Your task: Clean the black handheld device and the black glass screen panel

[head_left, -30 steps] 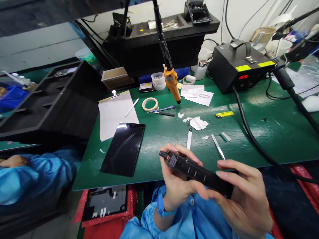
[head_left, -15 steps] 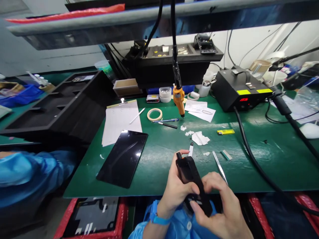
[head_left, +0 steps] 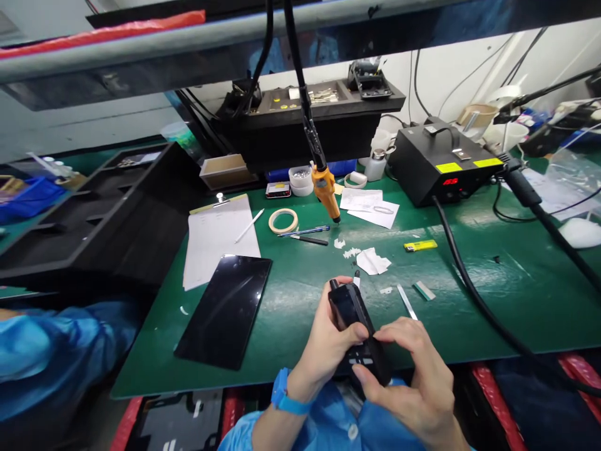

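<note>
I hold a black handheld device (head_left: 353, 326) with a short antenna stub and small buttons, upright over the near edge of the green mat (head_left: 469, 300). My left hand (head_left: 328, 341) wraps round its left side, thumb across the front. My right hand (head_left: 416, 382) grips its lower end, fingers curled over the button area. A blue band (head_left: 284, 393) sits on my left wrist. Just beyond the device lie metal tweezers (head_left: 406, 302) and a small white tool (head_left: 357, 280).
A black tablet (head_left: 225, 310) lies at the left beside a clipboard with paper (head_left: 218, 238). An orange electric screwdriver (head_left: 325, 191) hangs over the mat's middle. A black station (head_left: 441, 163) with a thick cable (head_left: 474, 282) stands right. Another person's blue sleeve (head_left: 51, 351) is at far left.
The device turned from lying crosswise to pointing away from me. My right hand slid down onto its lower end. The view rose and then shifted slightly.
</note>
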`<state>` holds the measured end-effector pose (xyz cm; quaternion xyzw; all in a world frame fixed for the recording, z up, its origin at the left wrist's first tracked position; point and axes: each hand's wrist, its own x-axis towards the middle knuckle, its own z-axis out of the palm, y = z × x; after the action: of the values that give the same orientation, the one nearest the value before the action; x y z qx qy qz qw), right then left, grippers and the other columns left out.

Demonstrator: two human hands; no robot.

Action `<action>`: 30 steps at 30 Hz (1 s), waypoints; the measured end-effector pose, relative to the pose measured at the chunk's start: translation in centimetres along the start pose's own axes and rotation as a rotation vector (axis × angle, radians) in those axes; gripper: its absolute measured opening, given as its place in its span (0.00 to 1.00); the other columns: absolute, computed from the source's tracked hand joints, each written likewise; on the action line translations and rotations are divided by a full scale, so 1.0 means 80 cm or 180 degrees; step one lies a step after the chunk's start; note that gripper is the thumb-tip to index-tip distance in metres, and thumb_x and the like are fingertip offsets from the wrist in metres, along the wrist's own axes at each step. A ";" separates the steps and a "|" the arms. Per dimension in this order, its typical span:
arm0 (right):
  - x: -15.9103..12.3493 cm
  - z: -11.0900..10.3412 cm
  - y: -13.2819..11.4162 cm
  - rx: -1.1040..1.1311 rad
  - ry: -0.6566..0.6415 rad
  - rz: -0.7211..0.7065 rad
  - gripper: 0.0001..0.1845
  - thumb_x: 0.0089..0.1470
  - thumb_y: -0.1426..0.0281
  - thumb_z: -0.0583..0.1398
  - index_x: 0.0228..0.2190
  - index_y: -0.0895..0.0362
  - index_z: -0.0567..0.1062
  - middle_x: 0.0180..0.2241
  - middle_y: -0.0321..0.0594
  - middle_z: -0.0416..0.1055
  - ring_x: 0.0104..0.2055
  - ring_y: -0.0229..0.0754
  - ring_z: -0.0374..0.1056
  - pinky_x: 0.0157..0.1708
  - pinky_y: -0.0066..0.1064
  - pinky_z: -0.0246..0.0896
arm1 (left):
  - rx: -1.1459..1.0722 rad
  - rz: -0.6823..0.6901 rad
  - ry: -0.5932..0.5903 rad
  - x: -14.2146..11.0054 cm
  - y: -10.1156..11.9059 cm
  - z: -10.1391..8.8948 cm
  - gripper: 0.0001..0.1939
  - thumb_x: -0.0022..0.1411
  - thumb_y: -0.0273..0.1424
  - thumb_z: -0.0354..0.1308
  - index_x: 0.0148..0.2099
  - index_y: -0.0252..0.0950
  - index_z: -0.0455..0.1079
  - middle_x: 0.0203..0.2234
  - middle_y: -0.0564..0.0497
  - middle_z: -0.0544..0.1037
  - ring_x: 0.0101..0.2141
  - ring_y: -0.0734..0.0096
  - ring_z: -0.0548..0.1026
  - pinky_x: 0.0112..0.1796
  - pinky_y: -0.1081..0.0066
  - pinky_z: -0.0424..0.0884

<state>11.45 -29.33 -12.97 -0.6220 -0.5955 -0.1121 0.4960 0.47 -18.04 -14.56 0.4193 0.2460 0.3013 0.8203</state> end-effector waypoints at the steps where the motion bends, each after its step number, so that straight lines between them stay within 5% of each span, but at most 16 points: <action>1: 0.001 0.000 0.001 -0.0019 -0.0015 -0.0001 0.12 0.76 0.60 0.66 0.47 0.53 0.72 0.33 0.35 0.74 0.33 0.42 0.75 0.37 0.35 0.73 | 0.0036 -0.0032 -0.0012 0.002 0.001 0.000 0.51 0.43 0.62 0.88 0.59 0.42 0.70 0.32 0.59 0.71 0.30 0.75 0.66 0.31 0.76 0.65; 12: -0.004 0.018 0.028 -0.0241 -0.0095 0.0313 0.22 0.69 0.53 0.68 0.39 0.48 0.62 0.33 0.32 0.67 0.32 0.42 0.71 0.30 0.31 0.70 | 0.0156 -0.0684 -0.0273 0.051 0.014 -0.001 0.56 0.25 0.53 0.94 0.53 0.38 0.73 0.32 0.55 0.81 0.31 0.70 0.76 0.33 0.73 0.72; 16: -0.015 0.038 0.036 -0.0491 0.0200 0.0277 0.19 0.71 0.64 0.71 0.37 0.48 0.65 0.33 0.34 0.70 0.35 0.44 0.72 0.35 0.35 0.72 | 0.0183 -0.0670 -0.0128 0.070 0.004 -0.010 0.49 0.33 0.58 0.91 0.49 0.36 0.76 0.31 0.53 0.81 0.31 0.71 0.76 0.34 0.73 0.74; 18: -0.018 0.048 0.037 -0.0581 0.0231 0.0309 0.11 0.75 0.63 0.69 0.46 0.51 0.72 0.39 0.40 0.76 0.39 0.46 0.76 0.38 0.38 0.75 | 0.0179 -0.0596 0.0011 0.073 -0.001 -0.016 0.47 0.38 0.60 0.89 0.49 0.36 0.76 0.33 0.53 0.82 0.34 0.72 0.76 0.36 0.74 0.75; 21: -0.019 0.057 0.036 -0.0637 0.0115 0.0272 0.14 0.80 0.59 0.64 0.57 0.54 0.75 0.47 0.48 0.80 0.46 0.48 0.80 0.45 0.40 0.79 | 0.0201 -0.0523 0.0135 0.072 -0.007 -0.020 0.45 0.45 0.62 0.86 0.51 0.37 0.77 0.37 0.53 0.82 0.36 0.72 0.77 0.39 0.74 0.75; 23: -0.018 0.059 0.034 -0.0635 0.0062 0.0266 0.09 0.81 0.60 0.63 0.50 0.52 0.75 0.44 0.44 0.80 0.46 0.46 0.80 0.46 0.37 0.78 | 0.0252 -0.0492 0.0159 0.070 -0.008 -0.020 0.45 0.47 0.63 0.85 0.54 0.38 0.77 0.37 0.52 0.83 0.37 0.71 0.77 0.40 0.73 0.75; 26: -0.014 0.058 0.032 -0.0567 -0.0030 0.0291 0.15 0.82 0.59 0.62 0.39 0.49 0.68 0.35 0.36 0.75 0.37 0.42 0.77 0.39 0.33 0.74 | 0.0420 -0.0394 0.0165 0.071 -0.005 -0.020 0.42 0.48 0.55 0.86 0.56 0.38 0.78 0.37 0.52 0.83 0.37 0.68 0.78 0.39 0.70 0.75; 30: -0.007 0.040 0.039 -0.0619 -0.0288 0.0216 0.19 0.84 0.59 0.59 0.36 0.48 0.66 0.30 0.31 0.74 0.32 0.40 0.76 0.38 0.33 0.71 | 0.0739 -0.0083 0.0276 0.080 0.010 -0.030 0.38 0.46 0.41 0.85 0.57 0.38 0.77 0.37 0.52 0.83 0.37 0.63 0.78 0.41 0.67 0.75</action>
<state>12.53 -26.64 -16.41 -0.6914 -0.5821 -0.1243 0.4094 3.11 -11.83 -16.12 0.4948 0.3199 0.2779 0.7587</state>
